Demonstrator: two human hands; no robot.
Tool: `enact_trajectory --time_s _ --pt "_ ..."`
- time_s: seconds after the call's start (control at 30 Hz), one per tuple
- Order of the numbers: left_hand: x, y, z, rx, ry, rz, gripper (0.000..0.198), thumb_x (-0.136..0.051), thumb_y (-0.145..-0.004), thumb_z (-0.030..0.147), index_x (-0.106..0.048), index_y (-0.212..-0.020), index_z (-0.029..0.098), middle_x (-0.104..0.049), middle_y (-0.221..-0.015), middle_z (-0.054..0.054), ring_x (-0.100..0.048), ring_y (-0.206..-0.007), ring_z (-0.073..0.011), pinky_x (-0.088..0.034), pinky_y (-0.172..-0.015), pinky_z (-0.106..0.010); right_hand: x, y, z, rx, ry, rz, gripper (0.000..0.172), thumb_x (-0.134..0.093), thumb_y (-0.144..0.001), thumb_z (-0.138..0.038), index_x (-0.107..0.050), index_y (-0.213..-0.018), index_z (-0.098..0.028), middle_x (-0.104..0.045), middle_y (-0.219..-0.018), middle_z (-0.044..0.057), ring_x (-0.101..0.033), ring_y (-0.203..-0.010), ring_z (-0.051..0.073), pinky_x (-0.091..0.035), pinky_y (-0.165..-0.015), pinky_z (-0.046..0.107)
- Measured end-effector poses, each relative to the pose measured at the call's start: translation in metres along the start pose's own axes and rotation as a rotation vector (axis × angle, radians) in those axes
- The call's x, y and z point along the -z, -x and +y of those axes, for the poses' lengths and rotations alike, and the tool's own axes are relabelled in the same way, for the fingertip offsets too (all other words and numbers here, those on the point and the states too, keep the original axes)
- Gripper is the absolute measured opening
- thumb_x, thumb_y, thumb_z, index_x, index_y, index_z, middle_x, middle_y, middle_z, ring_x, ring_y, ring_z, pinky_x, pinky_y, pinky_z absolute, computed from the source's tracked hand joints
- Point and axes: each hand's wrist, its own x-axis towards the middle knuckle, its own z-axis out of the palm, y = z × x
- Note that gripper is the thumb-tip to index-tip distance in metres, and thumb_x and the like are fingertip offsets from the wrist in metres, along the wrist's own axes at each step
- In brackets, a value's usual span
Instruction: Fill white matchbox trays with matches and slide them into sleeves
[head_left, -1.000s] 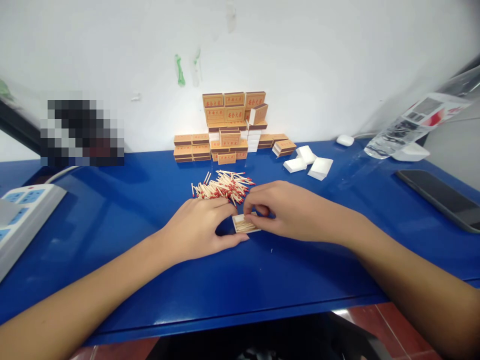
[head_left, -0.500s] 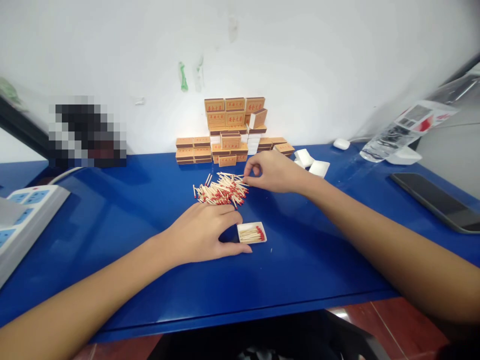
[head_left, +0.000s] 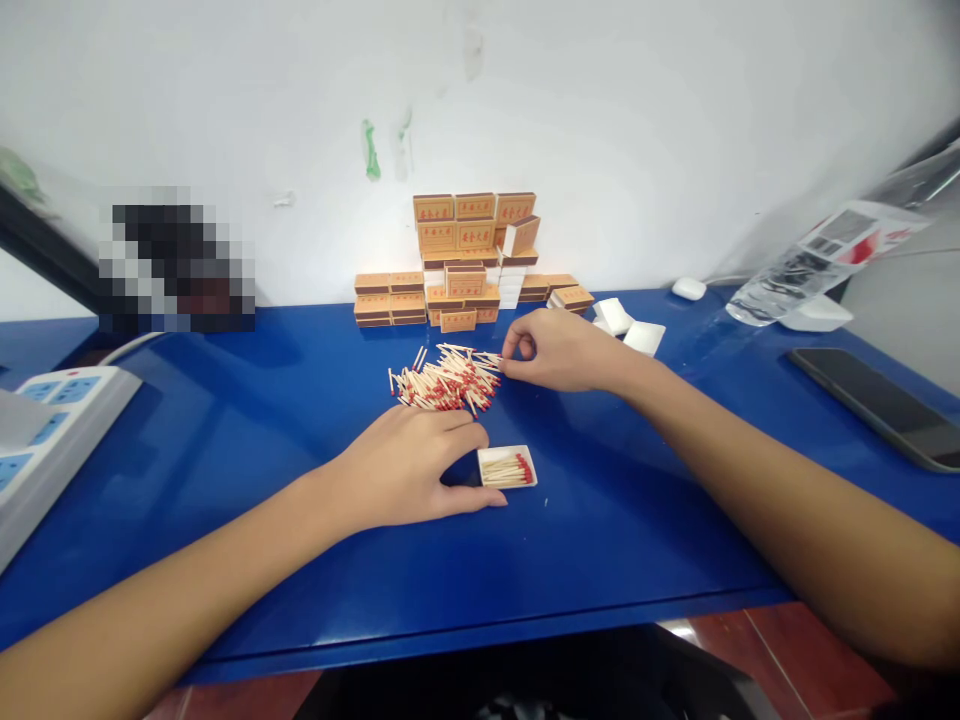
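Observation:
My left hand (head_left: 420, 460) rests on the table at the left end of a small white matchbox tray (head_left: 484, 456). Its thumb lies along the near edge and its index finger is at the far left corner, steadying the tray. Inside lie several matches (head_left: 506, 470), red heads to the right. Beyond that hand is a loose heap of red-tipped matches (head_left: 446, 380). At the heap's right edge my right hand (head_left: 559, 350) has thumb and forefinger pinched together on a match (head_left: 487, 357); the grip itself is partly covered by the fingers.
Stacked orange matchboxes (head_left: 457, 235) stand against the wall behind the heap. Empty white trays (head_left: 643, 338) lie to the right. Farther right are a tilted plastic bottle (head_left: 817, 255) and a phone (head_left: 877, 405). A power strip (head_left: 97, 405) sits at left on the blue table (head_left: 420, 590).
My right hand has drawn slightly to the right at the heap's edge, fingers still pinched. My left hand and the tray keep their places; the whole view has shifted a little.

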Motion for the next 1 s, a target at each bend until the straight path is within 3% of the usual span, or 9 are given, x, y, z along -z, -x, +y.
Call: enact_trajectory --time_s 0.33,0.7,1.0 --pt "-0.001 0.0 0.001 -0.02 0.003 0.013 0.046 -0.065 -0.096 0.063 -0.073 -0.099 0.018 -0.073 -0.087 -0.001 -0.07 -0.075 -0.0186 -0.041 -0.06 -0.029 -0.005 -0.003 -0.004 -0.029 0.01 -0.048 0.012 -0.072 -0.081 -0.031 -0.074 -0.082 -0.019 -0.072 -0.082 0.004 -0.059 -0.068 0.016 -0.041 -0.063 0.032" --pt "0.001 -0.001 0.001 0.021 0.022 -0.03 0.045 -0.066 -0.095 0.063 -0.074 -0.104 0.02 -0.073 -0.089 0.0 -0.072 -0.078 -0.0193 -0.043 -0.061 -0.03 0.024 0.017 0.004 -0.117 0.122 -0.296 0.014 -0.068 -0.087 -0.032 -0.074 -0.085 -0.02 -0.072 -0.078 0.003 -0.059 -0.064 0.016 -0.041 -0.062 0.032" --pt "0.001 -0.001 0.001 0.019 0.02 -0.023 0.043 -0.067 -0.095 0.061 -0.073 -0.103 0.019 -0.074 -0.089 -0.001 -0.073 -0.079 -0.0195 -0.045 -0.061 -0.03 0.033 0.029 0.03 -0.098 0.087 -0.416 0.014 -0.067 -0.084 -0.033 -0.072 -0.08 -0.02 -0.07 -0.072 0.002 -0.058 -0.061 0.016 -0.04 -0.058 0.032"
